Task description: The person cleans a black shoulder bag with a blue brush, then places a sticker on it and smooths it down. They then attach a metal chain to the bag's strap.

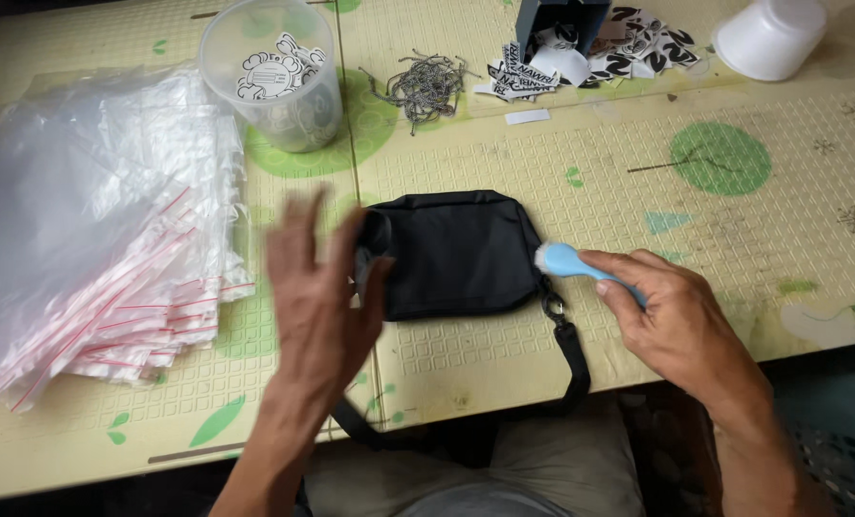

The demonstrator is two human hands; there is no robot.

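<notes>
Black fabric marks the pouch (451,254), lying near the front edge of the table (562,373), its strap over that edge. The left hand (317,287) rests spread and flat at its left end, gripping nothing; the right hand (676,321) pinches a blue brush (581,266), bristles at the pouch's right edge. Brushing works best with short strokes while the pouch is pinned flat. Plastic bags (92,230) lie stacked left; a cup (276,72) stands at the back edge.

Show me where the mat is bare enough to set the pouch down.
Bare mat lies right of the black pouch, beyond the right hand holding the blue brush. The left is crowded with zip bags; the far edge with a tub, cords, tags.
</notes>
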